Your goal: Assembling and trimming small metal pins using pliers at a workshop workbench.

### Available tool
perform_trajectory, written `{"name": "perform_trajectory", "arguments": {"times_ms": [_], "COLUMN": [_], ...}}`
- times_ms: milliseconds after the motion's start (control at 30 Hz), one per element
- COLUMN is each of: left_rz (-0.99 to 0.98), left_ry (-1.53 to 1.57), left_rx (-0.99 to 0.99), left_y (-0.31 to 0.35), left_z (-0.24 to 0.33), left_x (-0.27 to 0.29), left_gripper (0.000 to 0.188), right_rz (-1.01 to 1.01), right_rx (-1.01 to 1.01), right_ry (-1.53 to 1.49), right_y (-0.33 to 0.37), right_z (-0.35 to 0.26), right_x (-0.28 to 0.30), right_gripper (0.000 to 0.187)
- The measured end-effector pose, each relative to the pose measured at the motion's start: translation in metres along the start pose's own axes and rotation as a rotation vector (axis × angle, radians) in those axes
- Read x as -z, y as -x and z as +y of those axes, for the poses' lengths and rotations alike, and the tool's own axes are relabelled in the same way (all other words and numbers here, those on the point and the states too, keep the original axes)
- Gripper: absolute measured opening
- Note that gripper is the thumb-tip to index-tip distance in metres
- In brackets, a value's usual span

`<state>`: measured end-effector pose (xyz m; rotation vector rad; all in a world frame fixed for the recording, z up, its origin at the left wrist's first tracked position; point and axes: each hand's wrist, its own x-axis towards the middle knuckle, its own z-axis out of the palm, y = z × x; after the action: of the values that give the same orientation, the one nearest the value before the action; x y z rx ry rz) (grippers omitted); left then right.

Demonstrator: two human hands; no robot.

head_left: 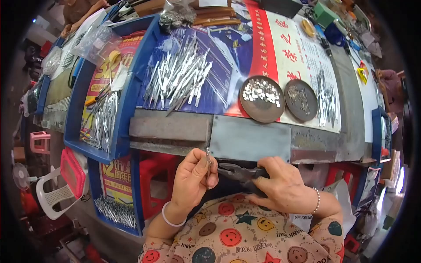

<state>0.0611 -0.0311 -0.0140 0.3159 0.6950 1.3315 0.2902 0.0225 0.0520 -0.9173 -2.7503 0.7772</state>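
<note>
Between the thumb and fingers of my left hand [196, 173] is a small thin metal piece [208, 154], held upright with its tip showing. My right hand [280, 182] is closed around a pair of dark pliers [237, 172], whose jaws point left, close to the left fingertips. Both hands are in front of the bench edge, over my lap. Beyond them a brown round dish [262, 115] holds shiny small discs. Beside it a second dark dish [301, 115] contains tiny pin-like parts. A heap of slim metal strips [180, 74] lies at the back left, and more metal strips [327, 98] lie right of the dishes.
A grey metal plate [250, 138] and a worn bar [169, 130] line the bench's front edge. At left, a blue tray [125, 105] carries metal pieces and a tape roll; a lower blue bin [136, 197] holds more. Stools [155, 179] stand below. Another person's arm [83, 19] shows far left.
</note>
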Motion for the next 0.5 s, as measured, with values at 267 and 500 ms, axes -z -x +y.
{"name": "perform_trajectory", "arguments": {"times_ms": [267, 500], "left_rz": [0.073, 0.087], "left_ry": [-0.19, -0.258], "left_rx": [0.034, 0.071], "left_y": [0.013, 0.012], "left_z": [-0.009, -0.011], "left_x": [-0.013, -0.014], "left_gripper": [0.014, 0.014], "right_rz": [0.013, -0.008], "right_rx": [0.021, 0.009], "right_ry": [0.023, 0.079], "right_y": [0.016, 0.02], "right_z": [0.005, 0.008], "right_x": [-0.009, -0.007], "right_gripper": [0.035, 0.036]}}
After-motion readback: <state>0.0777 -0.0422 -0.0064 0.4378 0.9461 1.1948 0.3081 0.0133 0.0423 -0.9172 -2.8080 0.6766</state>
